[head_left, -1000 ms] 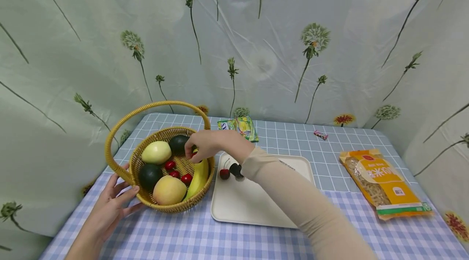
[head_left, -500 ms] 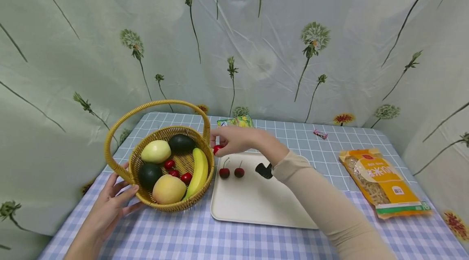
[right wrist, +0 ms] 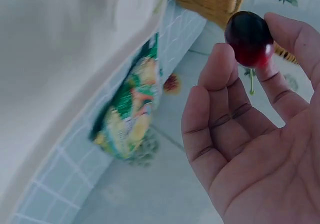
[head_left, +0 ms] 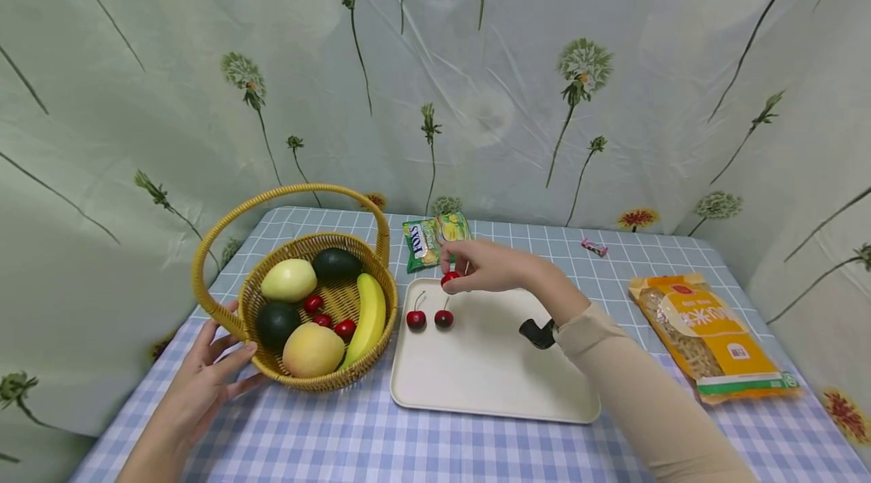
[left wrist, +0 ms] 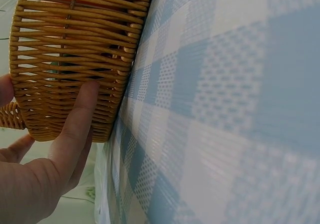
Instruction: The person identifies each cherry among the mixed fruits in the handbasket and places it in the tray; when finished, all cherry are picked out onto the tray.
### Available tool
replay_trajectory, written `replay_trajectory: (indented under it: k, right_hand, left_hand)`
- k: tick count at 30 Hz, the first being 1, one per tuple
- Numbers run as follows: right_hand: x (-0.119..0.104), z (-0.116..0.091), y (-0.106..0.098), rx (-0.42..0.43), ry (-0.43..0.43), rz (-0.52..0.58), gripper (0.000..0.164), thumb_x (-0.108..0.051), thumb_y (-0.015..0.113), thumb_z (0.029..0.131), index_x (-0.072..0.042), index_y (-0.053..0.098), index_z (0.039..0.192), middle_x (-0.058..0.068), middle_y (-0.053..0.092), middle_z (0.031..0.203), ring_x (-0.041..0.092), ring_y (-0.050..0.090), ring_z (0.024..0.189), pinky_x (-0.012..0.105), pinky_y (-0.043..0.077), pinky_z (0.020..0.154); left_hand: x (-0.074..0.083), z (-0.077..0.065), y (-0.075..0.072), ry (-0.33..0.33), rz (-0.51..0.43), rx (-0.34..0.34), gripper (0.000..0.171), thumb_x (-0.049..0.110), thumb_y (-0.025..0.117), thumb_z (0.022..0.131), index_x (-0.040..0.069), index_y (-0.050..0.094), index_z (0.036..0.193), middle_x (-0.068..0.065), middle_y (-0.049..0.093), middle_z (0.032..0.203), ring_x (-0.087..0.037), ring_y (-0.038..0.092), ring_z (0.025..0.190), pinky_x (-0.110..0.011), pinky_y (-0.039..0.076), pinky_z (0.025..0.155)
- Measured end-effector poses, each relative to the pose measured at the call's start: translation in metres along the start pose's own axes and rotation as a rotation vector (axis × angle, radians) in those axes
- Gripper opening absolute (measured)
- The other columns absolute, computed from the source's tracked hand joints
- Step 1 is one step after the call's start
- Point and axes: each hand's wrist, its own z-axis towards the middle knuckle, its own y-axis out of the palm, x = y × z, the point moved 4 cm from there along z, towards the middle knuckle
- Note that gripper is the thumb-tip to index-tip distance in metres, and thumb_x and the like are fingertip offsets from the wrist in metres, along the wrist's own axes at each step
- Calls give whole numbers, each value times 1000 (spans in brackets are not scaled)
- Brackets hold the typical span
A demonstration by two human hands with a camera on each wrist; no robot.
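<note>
My right hand (head_left: 486,265) pinches a dark red cherry (right wrist: 248,38) between thumb and fingertips, above the far edge of the cream tray (head_left: 497,385). Its green stem (right wrist: 252,82) points away from the palm in the right wrist view. Two cherries with stems, a left one (head_left: 416,320) and a right one (head_left: 444,318), lie on the tray. My left hand (head_left: 207,385) holds the side of the wicker basket (head_left: 320,386) near the handle's base, with fingers against the weave (left wrist: 80,63). Inside are a banana (head_left: 367,320), a peach (head_left: 314,351), several small red fruits and other fruit.
Behind the tray lie green snack packets (head_left: 422,243). An orange bag of noodles (head_left: 711,335) is at the right, and a small pink wrapped candy (head_left: 594,247) lies farther back. The basket's tall handle (head_left: 299,188) arches above it. A floral curtain (head_left: 503,90) stands behind the table.
My right hand has lifted out of the basket with a cherry and moved right, over the tray's far edge. The left hand keeps its place on the basket.
</note>
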Motion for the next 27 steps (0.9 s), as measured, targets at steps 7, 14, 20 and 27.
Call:
replay_trajectory:
  k: [7, 14, 20, 27]
  right_hand:
    - [32, -16, 12, 33, 68, 35, 20, -27, 73, 102, -15, 62, 112, 2, 70, 93, 15, 64, 82, 32, 52, 77]
    - [52, -23, 30, 45, 90, 87, 22, -25, 76, 99, -12, 62, 110, 1, 67, 87, 14, 61, 78, 30, 49, 74]
    - [60, -25, 41, 31, 99, 140, 23, -23, 76, 100, -10, 60, 109, 2, 69, 83, 17, 68, 75, 26, 46, 70]
    - [66, -24, 49, 14, 121, 149, 23, -25, 76, 102, -11, 59, 110, 6, 68, 80, 16, 61, 70, 25, 43, 66]
  left_hand:
    - [0, -1, 1, 2, 0, -4, 84, 14, 60, 111, 41, 9, 171, -11, 31, 150, 2, 64, 110, -39, 64, 87]
    - [0, 0, 0, 2, -4, -7, 83, 13, 60, 111, 42, 10, 170, -9, 33, 149, 3, 64, 111, -39, 64, 87]
    - [0, 0, 0, 1, -10, -5, 83, 13, 60, 111, 43, 11, 170, -6, 35, 146, 3, 64, 111, -39, 65, 87]
    - [-2, -1, -1, 12, -45, -4, 80, 12, 60, 111, 43, 14, 169, 4, 44, 137, 2, 65, 111, -39, 64, 85]
